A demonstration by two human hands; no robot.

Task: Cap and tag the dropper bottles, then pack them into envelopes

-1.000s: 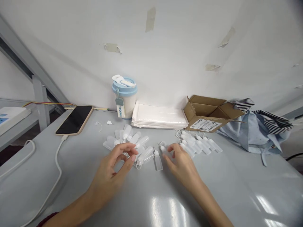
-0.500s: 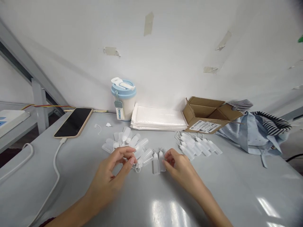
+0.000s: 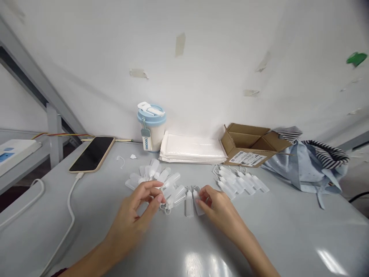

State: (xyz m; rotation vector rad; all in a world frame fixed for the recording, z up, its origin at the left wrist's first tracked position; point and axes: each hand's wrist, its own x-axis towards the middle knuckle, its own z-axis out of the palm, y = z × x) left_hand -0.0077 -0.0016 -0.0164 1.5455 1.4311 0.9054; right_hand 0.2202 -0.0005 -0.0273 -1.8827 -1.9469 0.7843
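Note:
My left hand (image 3: 141,211) hovers at the near side of a heap of small translucent plastic squeeze bottles (image 3: 173,179). Its thumb and curled fingers are apart, and I see nothing between them. Right of the heap, a squeeze bottle (image 3: 189,204) lies with its white nozzle pointing away from me. Beside it, a second, slightly slanted squeeze bottle (image 3: 198,207) is under the thumb and fingers of my right hand (image 3: 215,204), which are closed at its upper right side. The fingers partly cover that bottle.
Several bottles with strapped caps (image 3: 239,181) lie in rows at the right. Behind stand a blue-lidded cup (image 3: 152,129), stacked white packets (image 3: 193,148), an open cardboard box (image 3: 250,148) and a light blue cloth bag (image 3: 305,165). A phone (image 3: 92,154) with a cable lies left.
The view has tilted up slightly. The bottle at my right hand has turned from nearly straight to a slant, its lower end further right. My left hand has hardly moved.

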